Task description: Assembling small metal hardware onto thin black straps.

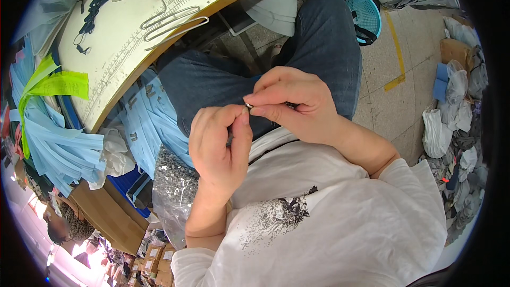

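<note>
Above my lap, my left hand (220, 141) and my right hand (297, 98) meet at the fingertips. Both pinch a small shiny metal piece (248, 106) between thumb and forefinger; most of it is covered, so its kind does not show. Something dark peeks out from under the curled fingers of my right hand, too hidden to name. A dark spot also shows inside the curl of my left hand. By my left forearm stands a clear plastic bag (174, 178) filled with many small dark and silvery pieces.
A white table (119, 48) with printed rulers curves across the upper left, carrying bent metal rods (172, 27) and a dark cord (95, 9). Light blue fabric strips (58, 149) hang beside it. A turquoise basket (365, 16) stands on the floor; plastic bags (436, 133) and scraps lie right.
</note>
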{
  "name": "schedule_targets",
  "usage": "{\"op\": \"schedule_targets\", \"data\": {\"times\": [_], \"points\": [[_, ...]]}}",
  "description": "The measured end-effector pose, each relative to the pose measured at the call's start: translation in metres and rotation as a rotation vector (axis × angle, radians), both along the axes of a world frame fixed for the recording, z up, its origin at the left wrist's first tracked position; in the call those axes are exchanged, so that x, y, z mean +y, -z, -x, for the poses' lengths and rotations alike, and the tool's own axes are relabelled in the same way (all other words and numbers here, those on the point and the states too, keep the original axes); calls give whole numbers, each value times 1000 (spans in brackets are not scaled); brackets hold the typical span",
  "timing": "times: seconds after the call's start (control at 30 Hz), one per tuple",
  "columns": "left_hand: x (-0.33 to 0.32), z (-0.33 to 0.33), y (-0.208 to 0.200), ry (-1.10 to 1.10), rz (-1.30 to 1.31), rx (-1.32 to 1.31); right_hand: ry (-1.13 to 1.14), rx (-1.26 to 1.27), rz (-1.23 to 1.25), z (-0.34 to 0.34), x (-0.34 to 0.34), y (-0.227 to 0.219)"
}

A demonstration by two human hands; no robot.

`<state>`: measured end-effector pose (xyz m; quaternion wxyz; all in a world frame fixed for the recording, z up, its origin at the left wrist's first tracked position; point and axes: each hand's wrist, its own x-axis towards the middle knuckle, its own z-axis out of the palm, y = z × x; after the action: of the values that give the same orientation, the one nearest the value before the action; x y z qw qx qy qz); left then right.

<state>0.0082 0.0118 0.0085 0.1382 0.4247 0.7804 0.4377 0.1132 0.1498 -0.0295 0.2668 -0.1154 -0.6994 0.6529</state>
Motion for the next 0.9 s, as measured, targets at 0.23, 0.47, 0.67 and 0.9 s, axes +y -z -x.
{"op": "schedule_targets", "data": {"times": [0.23,0.47,0.67,0.9], "points": [[0,1,3,-21,-9,31,-26,-59,30,-1,0,-2],[1,0,1,-43,-12,2,-100,-177,318,-4,0,-4],[2,2,4,7,-47,43,-144,-157,593,-3,2,-8],[4,4,13,27,-83,130,-148,-214,726,-3,2,-9]]}}
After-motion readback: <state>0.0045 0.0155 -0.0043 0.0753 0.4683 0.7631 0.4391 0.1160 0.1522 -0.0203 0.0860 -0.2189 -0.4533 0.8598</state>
